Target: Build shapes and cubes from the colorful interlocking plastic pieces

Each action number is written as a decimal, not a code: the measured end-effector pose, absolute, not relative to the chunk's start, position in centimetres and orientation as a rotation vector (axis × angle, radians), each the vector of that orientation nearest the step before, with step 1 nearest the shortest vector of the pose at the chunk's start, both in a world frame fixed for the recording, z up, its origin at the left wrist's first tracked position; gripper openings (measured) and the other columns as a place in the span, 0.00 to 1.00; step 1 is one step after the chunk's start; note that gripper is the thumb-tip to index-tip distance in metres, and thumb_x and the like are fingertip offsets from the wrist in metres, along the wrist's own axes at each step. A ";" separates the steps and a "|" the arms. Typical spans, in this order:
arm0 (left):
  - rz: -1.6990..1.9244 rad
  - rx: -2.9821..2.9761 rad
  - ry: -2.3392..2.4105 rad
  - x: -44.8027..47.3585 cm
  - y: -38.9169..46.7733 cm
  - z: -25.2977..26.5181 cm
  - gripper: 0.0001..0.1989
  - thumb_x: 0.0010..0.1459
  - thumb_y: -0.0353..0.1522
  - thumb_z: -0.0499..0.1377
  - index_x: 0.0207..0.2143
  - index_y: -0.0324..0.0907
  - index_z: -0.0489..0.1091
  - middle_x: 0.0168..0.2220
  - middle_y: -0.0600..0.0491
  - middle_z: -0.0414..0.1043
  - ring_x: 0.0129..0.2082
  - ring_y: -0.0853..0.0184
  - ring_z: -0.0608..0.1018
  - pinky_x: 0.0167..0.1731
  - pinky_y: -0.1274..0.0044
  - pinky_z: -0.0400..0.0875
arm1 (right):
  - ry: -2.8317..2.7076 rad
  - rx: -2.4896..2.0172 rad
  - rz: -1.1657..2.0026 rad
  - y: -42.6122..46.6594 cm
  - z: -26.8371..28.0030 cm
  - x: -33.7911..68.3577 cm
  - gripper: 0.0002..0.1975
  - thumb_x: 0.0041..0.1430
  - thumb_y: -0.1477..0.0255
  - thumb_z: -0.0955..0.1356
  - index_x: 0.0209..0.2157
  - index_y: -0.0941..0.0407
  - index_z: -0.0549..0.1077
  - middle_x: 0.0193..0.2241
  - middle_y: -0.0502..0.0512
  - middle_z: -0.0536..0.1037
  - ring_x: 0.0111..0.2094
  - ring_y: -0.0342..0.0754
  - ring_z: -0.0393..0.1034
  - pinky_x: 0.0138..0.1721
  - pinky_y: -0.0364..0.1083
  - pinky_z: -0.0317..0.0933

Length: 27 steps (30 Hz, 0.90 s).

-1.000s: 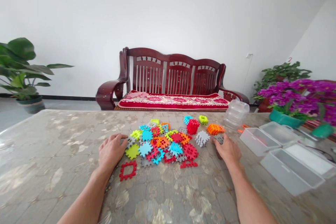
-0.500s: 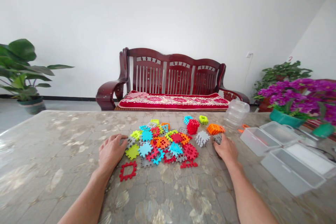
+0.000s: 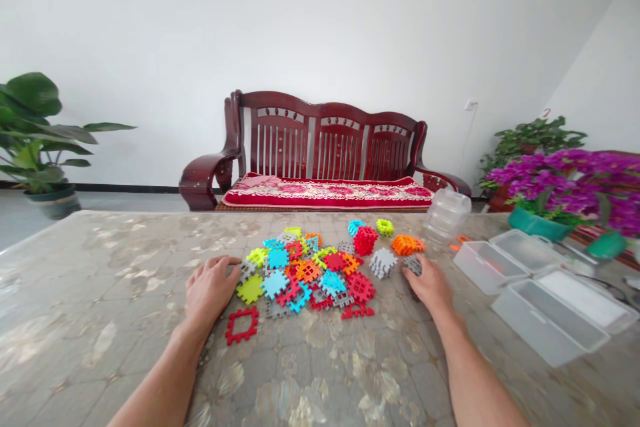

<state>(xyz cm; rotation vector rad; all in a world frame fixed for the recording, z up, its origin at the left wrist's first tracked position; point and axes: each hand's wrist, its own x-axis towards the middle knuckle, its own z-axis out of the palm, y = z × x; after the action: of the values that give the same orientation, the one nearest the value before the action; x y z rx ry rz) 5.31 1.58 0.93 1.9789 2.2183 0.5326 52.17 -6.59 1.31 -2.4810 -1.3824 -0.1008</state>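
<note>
A loose heap of toothed plastic building tiles (image 3: pixel 306 271) in red, blue, green, orange and grey lies mid-table. At its left edge my left hand (image 3: pixel 213 283) rests palm down on the table, fingers stretched forward and holding nothing, the thumb close to a grey tile (image 3: pixel 246 271). My right hand (image 3: pixel 431 282) has its thumb and fingers around a small stack of dark grey tiles (image 3: pixel 413 265) on the table. Just left of it sits a light grey tile stack (image 3: pixel 384 263); behind are an orange stack (image 3: pixel 407 244) and a red stack (image 3: pixel 365 240).
Clear plastic boxes (image 3: pixel 550 327) with lids stand open on the right of the patterned table (image 3: pixel 130 320). Stacked clear containers (image 3: pixel 447 213) and purple flowers (image 3: pixel 560 173) are behind them. A red square frame tile (image 3: pixel 242 325) lies nearest me. A wooden bench (image 3: pixel 320 127) stands beyond.
The whole view has shifted slightly to the left in the frame. Both hands and the tiles keep nearly the same places on the table.
</note>
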 end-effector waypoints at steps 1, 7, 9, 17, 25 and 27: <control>0.530 1.980 2.218 5.3 1.6 0.9 0.21 0.60 0.39 0.46 0.48 0.50 0.75 0.56 0.48 0.71 0.56 0.52 0.71 0.55 0.60 0.63 | -1.358 -2.497 -0.098 -6.7 1.4 52.1 0.28 0.61 0.59 0.64 0.59 0.58 0.66 0.51 0.64 0.75 0.52 0.57 0.70 0.49 0.50 0.62; 0.554 1.985 2.217 5.2 1.6 0.8 0.21 0.60 0.39 0.46 0.47 0.50 0.75 0.56 0.48 0.71 0.56 0.52 0.71 0.54 0.60 0.63 | -1.298 -2.538 -0.119 -7.1 2.1 51.4 0.31 0.61 0.54 0.62 0.60 0.58 0.65 0.49 0.66 0.75 0.51 0.61 0.70 0.48 0.52 0.63; 0.567 1.988 2.213 5.2 1.6 0.7 0.21 0.60 0.39 0.47 0.47 0.50 0.75 0.55 0.47 0.71 0.55 0.52 0.72 0.54 0.60 0.64 | -1.268 -2.494 -0.135 -7.2 2.1 51.7 0.33 0.61 0.51 0.61 0.60 0.59 0.66 0.50 0.68 0.75 0.52 0.62 0.70 0.49 0.54 0.63; 0.598 1.992 2.207 5.1 1.7 0.5 0.20 0.60 0.39 0.48 0.47 0.49 0.76 0.55 0.47 0.72 0.55 0.52 0.72 0.54 0.60 0.63 | -0.875 -2.006 -0.095 -7.5 0.9 54.0 0.32 0.60 0.54 0.57 0.54 0.61 0.71 0.50 0.66 0.77 0.48 0.59 0.72 0.50 0.55 0.62; 0.608 1.976 2.220 5.2 1.7 0.3 0.20 0.60 0.38 0.48 0.46 0.51 0.76 0.55 0.49 0.71 0.56 0.53 0.71 0.54 0.61 0.63 | -1.333 -1.396 -0.309 -6.9 1.9 47.3 0.15 0.62 0.63 0.64 0.40 0.57 0.77 0.37 0.59 0.80 0.35 0.50 0.74 0.37 0.48 0.67; 0.609 1.977 2.215 5.2 1.7 0.3 0.20 0.60 0.38 0.47 0.47 0.51 0.75 0.55 0.49 0.71 0.56 0.54 0.71 0.55 0.61 0.62 | -1.576 -1.328 -0.275 -7.1 2.0 44.5 0.12 0.63 0.67 0.64 0.41 0.54 0.77 0.37 0.57 0.80 0.38 0.50 0.74 0.41 0.49 0.67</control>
<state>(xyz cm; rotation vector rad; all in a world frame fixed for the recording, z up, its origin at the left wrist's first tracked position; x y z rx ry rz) 5.16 1.72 0.26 1.9766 2.2154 0.6087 44.48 -7.13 2.04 -1.3278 -1.5756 -0.2747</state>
